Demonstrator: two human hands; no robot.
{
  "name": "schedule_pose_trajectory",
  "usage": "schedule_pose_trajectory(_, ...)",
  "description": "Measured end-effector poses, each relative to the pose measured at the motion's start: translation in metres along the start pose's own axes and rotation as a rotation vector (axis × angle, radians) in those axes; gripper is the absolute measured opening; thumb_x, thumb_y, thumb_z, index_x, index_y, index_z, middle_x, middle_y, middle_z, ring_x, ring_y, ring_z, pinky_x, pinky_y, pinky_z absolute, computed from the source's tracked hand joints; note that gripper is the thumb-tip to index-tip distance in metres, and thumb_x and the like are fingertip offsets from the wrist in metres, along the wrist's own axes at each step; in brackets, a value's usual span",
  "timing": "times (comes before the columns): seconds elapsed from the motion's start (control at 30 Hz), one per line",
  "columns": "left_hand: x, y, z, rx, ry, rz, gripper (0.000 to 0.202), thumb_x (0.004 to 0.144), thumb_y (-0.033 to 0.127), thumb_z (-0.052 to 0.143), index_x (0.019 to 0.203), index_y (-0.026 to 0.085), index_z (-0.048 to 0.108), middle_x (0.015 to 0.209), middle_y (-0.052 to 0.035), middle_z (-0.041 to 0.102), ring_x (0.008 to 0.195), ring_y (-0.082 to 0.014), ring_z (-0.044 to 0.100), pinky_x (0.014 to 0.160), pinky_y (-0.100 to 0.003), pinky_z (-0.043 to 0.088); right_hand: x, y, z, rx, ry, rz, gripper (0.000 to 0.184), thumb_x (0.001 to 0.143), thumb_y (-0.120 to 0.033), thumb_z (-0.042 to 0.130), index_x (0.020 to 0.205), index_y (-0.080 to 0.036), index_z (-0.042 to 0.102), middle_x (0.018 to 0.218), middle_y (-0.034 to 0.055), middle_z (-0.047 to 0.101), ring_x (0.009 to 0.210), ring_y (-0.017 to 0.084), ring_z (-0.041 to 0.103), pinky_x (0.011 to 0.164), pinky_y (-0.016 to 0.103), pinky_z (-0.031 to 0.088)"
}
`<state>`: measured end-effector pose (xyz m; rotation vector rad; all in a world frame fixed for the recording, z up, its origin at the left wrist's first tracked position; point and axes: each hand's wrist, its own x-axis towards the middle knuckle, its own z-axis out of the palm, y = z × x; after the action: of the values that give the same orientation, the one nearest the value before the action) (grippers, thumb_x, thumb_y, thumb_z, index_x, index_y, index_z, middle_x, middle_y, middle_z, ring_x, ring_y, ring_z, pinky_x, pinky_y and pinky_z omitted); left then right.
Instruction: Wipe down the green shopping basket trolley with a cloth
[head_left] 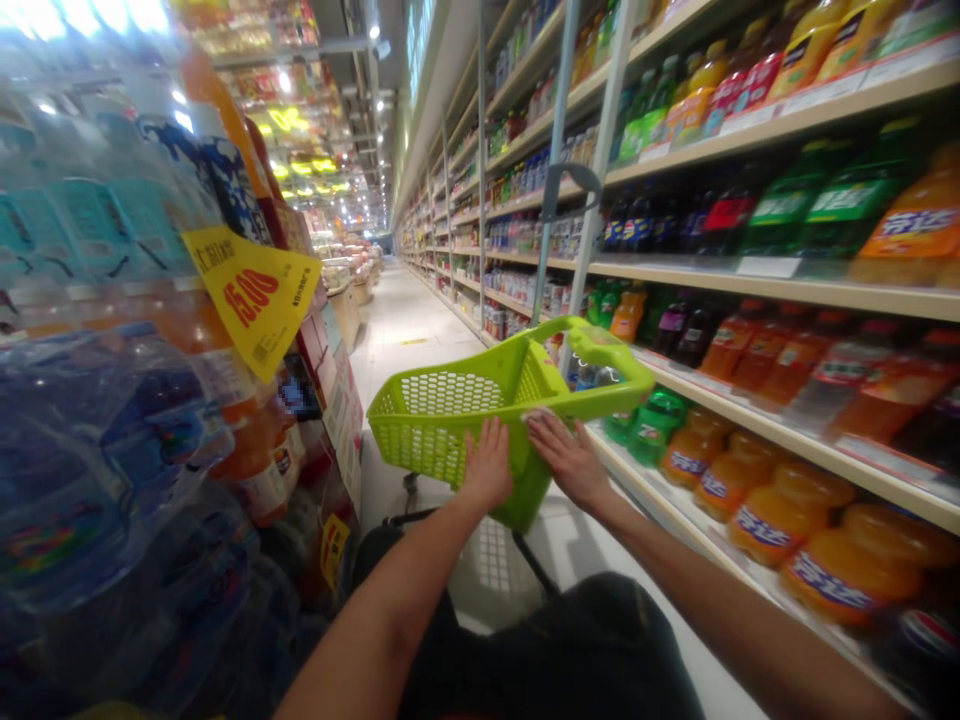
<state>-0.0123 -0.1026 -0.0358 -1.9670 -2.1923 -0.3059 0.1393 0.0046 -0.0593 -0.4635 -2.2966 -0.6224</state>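
Observation:
A lime-green plastic shopping basket [442, 415] on a wheeled frame stands in the aisle just ahead of me, tilted a little. My left hand [487, 465] lies flat against its near wall, fingers stretched up to the rim. My right hand [566, 455] rests beside it on the same rim, fingers extended and pressed on the plastic. Neither hand grips anything else. The basket's handle [600, 350] sticks out to the right, toward the shelves. The inside of the basket looks empty from here.
Shelves [750, 280] of soda and orange drink bottles [772, 520] run along the right. Stacked packs of bottled water [97, 440] with a yellow price tag [251, 295] crowd the left. The white-tiled aisle [409, 320] stretches ahead. A metal ladder rail [559, 150] leans on the shelving.

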Motion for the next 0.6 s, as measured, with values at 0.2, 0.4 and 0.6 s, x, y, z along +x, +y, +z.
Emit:
schedule_pose_trajectory(0.2,-0.005,0.002,0.008,-0.008,-0.013,0.028,0.071,0.077,0.023,0.043,0.141,0.008,0.016,0.152,-0.0112,0.009,0.139,-0.0243,0.006,0.111,-0.052,0.011,-0.027,-0.02,0.012,0.044,-0.04,-0.064,0.038,0.085,-0.008,0.035,0.11,-0.022,0.06,0.128,0.0047,0.054,0.128,0.018,0.038,0.108,0.045,0.014)
schedule_pose_trajectory(0.4,0.005,0.002,-0.003,-0.005,-0.013,0.013,0.075,0.074,0.021,0.043,0.141,0.006,0.013,0.152,-0.0122,0.006,0.139,-0.0253,0.003,0.111,-0.052,0.01,0.011,0.022,-0.03,-0.064,0.215,0.166,0.035,0.086,-0.015,0.041,0.117,-0.02,0.056,0.13,0.0113,0.052,0.13,0.023,0.035,0.105,0.052,0.017)
schedule_pose_trajectory(0.6,0.008,0.017,-0.013,-0.022,-0.005,0.038,0.076,0.074,0.021,0.043,0.142,0.009,0.011,0.152,-0.0105,0.006,0.139,-0.0247,0.001,0.111,-0.051,0.01,0.003,0.021,-0.028,-0.063,0.191,0.207,0.036,0.085,-0.013,0.039,0.115,-0.019,0.057,0.128,0.0116,0.054,0.128,0.023,0.038,0.103,0.052,0.019)
